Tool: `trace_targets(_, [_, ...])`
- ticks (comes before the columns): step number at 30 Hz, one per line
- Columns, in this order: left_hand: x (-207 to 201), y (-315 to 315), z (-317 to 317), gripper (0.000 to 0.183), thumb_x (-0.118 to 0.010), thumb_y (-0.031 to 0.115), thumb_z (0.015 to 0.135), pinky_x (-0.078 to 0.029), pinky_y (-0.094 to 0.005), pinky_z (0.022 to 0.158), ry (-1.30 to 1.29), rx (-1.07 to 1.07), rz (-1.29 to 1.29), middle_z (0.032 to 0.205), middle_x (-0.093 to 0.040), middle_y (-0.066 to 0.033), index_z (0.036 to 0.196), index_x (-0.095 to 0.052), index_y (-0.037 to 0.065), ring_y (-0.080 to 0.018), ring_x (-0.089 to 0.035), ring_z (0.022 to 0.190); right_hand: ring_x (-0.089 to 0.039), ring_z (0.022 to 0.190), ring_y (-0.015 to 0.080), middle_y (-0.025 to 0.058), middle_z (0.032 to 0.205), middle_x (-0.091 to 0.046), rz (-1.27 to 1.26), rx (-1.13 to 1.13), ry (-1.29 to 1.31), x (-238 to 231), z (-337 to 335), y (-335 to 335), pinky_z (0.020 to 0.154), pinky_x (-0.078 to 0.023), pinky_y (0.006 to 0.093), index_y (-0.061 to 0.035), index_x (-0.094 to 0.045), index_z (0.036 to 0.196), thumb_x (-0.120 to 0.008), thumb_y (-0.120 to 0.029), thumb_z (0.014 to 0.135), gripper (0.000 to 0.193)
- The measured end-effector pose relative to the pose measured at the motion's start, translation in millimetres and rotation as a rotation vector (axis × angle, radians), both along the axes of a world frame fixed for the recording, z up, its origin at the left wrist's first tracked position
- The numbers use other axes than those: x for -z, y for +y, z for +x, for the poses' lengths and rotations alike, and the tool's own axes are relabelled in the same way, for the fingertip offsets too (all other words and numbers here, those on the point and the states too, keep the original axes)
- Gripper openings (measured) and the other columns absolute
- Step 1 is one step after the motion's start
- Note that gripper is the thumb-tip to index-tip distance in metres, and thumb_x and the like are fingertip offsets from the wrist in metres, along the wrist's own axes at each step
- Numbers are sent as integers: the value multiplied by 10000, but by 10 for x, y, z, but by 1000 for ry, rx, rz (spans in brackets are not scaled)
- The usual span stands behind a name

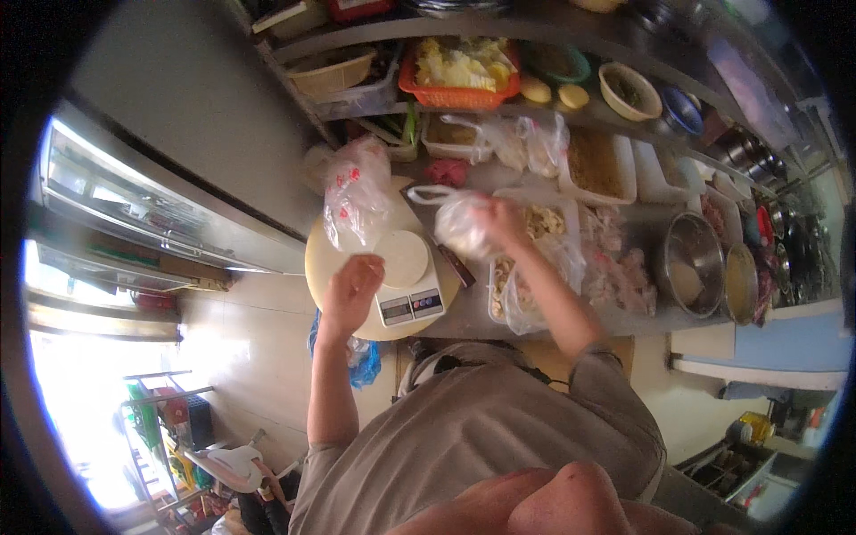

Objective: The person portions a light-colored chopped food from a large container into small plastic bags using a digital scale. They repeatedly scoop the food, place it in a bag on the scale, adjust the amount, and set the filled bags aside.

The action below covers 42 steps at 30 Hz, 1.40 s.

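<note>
A small clear plastic bag (462, 225) is gripped in the right hand (499, 221), whose fingers are closed around its gathered top; the bag is held in the air above the bench (464, 312), between a white kitchen scale (407, 281) and a white tray of pale food pieces (535, 259) lined with clear film. The left hand (350, 290) is seen loosely curled and holding nothing, its fingertips at the left edge of the scale's round white platform. The scale is set on a round pale cutting board (325, 263), and a second plastic bag with red markings (355, 192) is slumped on the far part of the same board. A dark-handled knife (446, 250) is partly hidden behind the held bag, just beside the scale. To the right of the tray, chunks of pale pink meat (620, 267) are piled in clear plastic, and next to them two steel bowls (691, 263) are placed side by side. Farther back, an orange basket of cut vegetables (459, 76) is set on a shelf, near a beige bowl (629, 89). A blue bag (361, 357) is seen below the bench edge, by the floor.
</note>
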<state>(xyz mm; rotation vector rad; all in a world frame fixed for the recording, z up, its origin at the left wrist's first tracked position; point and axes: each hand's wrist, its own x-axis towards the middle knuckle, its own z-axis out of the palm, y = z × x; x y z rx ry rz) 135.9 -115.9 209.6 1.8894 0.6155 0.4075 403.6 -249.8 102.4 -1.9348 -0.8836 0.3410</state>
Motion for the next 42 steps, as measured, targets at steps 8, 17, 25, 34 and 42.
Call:
trace_targets(8, [385,-41,-153,176,-542,94,929,-496,-275,803,92,52,-364,945,-648,-83,1038,-590,-36,-137,-602,878,-614,1029,241,143,1095,-644,-113,407,-240,55,1663,139,857,-481,351,-52,-566,1227,-608,-255,850,431])
trace_targets(17, [691,41,-341,185,-566,138,934,-504,-274,771,68,11,-465,895,-637,-72,1000,-604,-31,-134,-598,824,-566,1113,299,137,1283,-543,-108,414,213,825,1691,-91,902,-467,370,21,-515,1212,-728,-314,732,623])
trace_targets(25, [824,-106,-253,229,-567,167,935,-498,-272,782,137,57,-425,887,-639,-58,1019,-603,-43,-131,-598,834,-626,961,318,207,1006,-651,-613,240,-139,694,1826,-4,833,-496,389,-18,-655,1003,-672,-422,781,461])
trace_targets(34, [905,-142,-613,254,-565,205,932,-489,-265,771,173,-110,-486,879,-638,-59,1004,-613,-33,-126,-594,832,-591,1028,336,201,1100,-593,63,130,450,931,1708,788,876,-485,401,16,-537,1154,-597,-304,876,428])
trace_targets(42, [849,-97,-668,244,-574,206,927,-487,-274,806,186,-97,-452,902,-633,-61,991,-622,-24,-133,-591,855,-592,1011,285,139,1073,-607,365,102,1401,556,1038,1541,931,-492,426,4,-501,1165,-540,-164,914,305])
